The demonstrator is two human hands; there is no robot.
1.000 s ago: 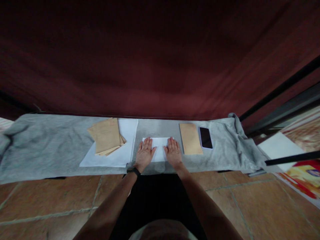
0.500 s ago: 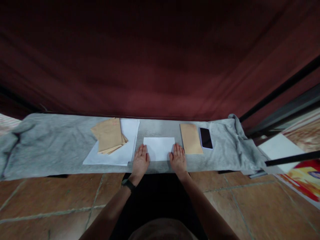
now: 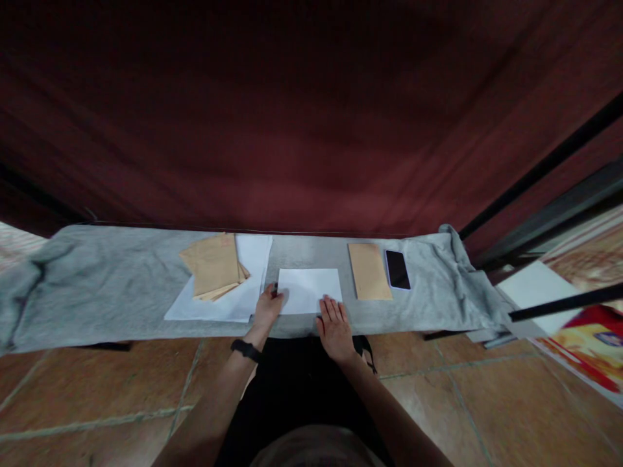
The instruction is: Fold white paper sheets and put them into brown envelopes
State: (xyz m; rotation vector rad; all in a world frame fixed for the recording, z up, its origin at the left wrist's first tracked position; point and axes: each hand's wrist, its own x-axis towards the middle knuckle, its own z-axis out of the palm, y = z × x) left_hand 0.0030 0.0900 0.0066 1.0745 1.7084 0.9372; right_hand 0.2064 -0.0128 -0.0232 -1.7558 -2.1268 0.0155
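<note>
Bent to the work, you had dark clothing [image 3: 302, 389] nearest the camera, above a tiled floor [image 3: 121, 383], and a black band [image 3: 247, 351] around your left wrist. Your left hand [image 3: 267, 309] had its fingers pinched on a small dark object [image 3: 274, 290], too small to identify, at the left edge of a white sheet [image 3: 310, 290]; whether that hand touched the paper could not be told. Your right hand [image 3: 335, 331] grasped nothing, its extended fingers resting on the sheet's near right corner.

The sheet lay flat in front of you on the grey-draped surface [image 3: 121, 279], its long side roughly in line with the near edge. Judging by how things lay, the setting-out was done: paper smooth and in place, steadied from the right, dark object in your grip. No marks could be made out on the sheet, so work upon it seemed barely begun, with most of it left.

To the left, a fanned stack of brown envelopes [image 3: 214, 263] rested on larger white paper [image 3: 256, 256], touched by neither hand. To the right, well apart from the stack, lay a single brown envelope [image 3: 370, 272], with a phone [image 3: 398, 270] just beside it. Farthest off, a dark red backdrop [image 3: 292, 162] rose behind the surface.
</note>
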